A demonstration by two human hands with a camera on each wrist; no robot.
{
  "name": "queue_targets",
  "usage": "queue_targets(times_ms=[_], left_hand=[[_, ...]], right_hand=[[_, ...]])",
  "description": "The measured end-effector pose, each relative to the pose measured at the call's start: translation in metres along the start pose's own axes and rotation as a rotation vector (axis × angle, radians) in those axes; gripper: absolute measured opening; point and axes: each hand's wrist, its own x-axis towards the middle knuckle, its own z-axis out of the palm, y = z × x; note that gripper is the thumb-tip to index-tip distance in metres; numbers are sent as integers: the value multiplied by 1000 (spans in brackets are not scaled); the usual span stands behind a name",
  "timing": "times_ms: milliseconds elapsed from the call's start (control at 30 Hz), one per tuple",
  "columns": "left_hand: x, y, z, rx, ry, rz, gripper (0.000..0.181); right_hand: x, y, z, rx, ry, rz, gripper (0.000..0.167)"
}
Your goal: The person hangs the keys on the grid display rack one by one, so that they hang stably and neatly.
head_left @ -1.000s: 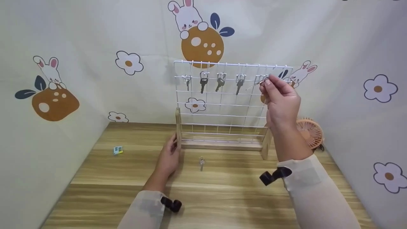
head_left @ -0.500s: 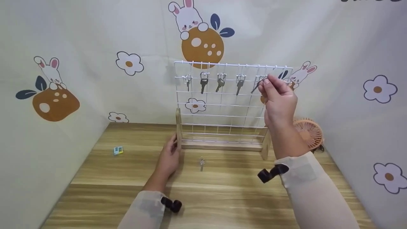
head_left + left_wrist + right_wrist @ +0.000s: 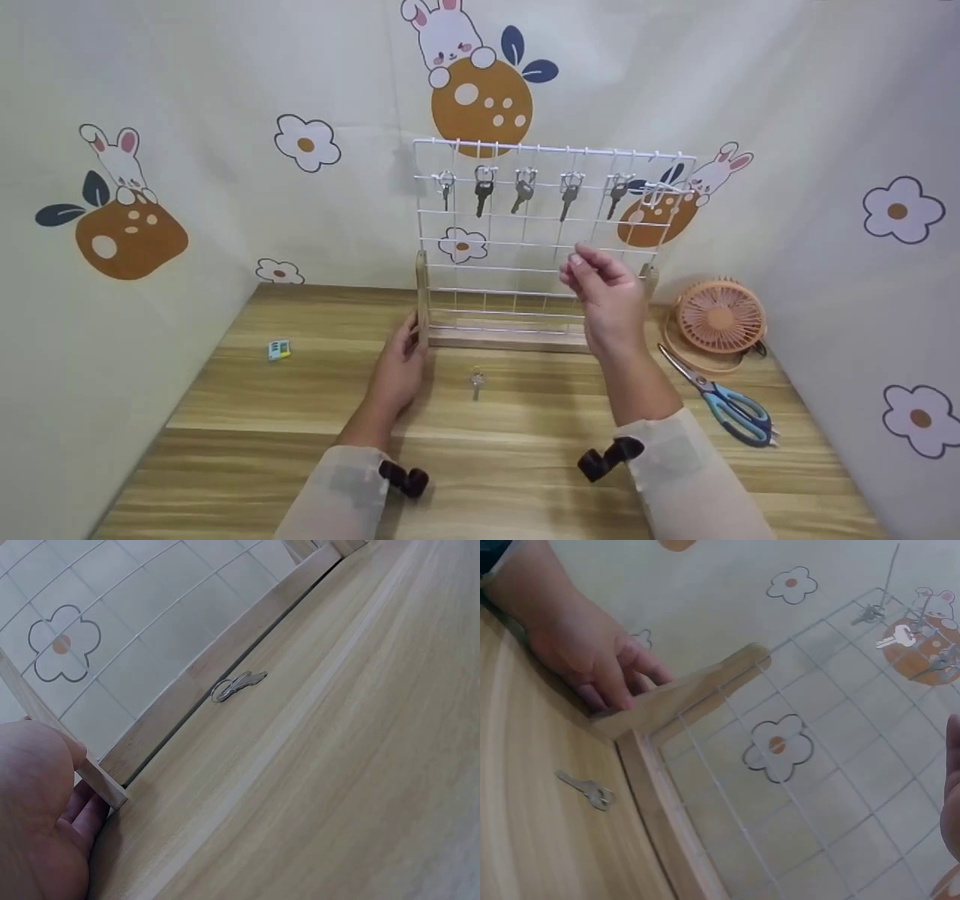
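Note:
My left hand (image 3: 400, 373) grips the left wooden post (image 3: 421, 296) of a white wire grid rack (image 3: 517, 268) near its foot. In the left wrist view, thumb and fingers lie on either side of that post (image 3: 31, 706). Several keys hang by their rings from hooks along the rack's upper part; the rightmost is a dark key (image 3: 616, 196). My right hand (image 3: 611, 304) is in front of the rack's lower right, fingers loosely bent, with nothing seen between them. One silver key (image 3: 478, 384) with a ring lies on the table before the rack.
Blue-handled scissors (image 3: 724, 401) lie at the right, next to an orange fan (image 3: 721, 319). A small light-blue and yellow item (image 3: 279, 349) rests on the table at the left. An unoccupied white hook (image 3: 664, 193) sits at the rack's upper right.
My right hand has let go of the rightmost key, which now hangs from its hook. That hand has moved down and left, uncovering the scissors. My left hand stays on the post.

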Motion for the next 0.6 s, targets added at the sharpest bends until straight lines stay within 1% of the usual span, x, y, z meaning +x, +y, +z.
queue_targets(times_ms=[67,200,333,467,533,600], left_hand=[[0,0,-1,2,2,8,62],[-1,0,-2,11,2,19,61],[-1,-1,-2,7,-1,22,62],[0,-2,-1,-9,-8,21,63],[0,-1,-1,-5,-13,32,64],[0,-1,-1,7,-14,52,64]], right_hand=[[-10,19,2,15,-38,27,14],[-30,57,7,54,-105,124,19],[-41,87,12,40,-137,216,17],[-45,110,12,-12,-133,273,14],[-45,120,10,-76,-139,290,14],[-46,129,7,-153,-160,301,22]])
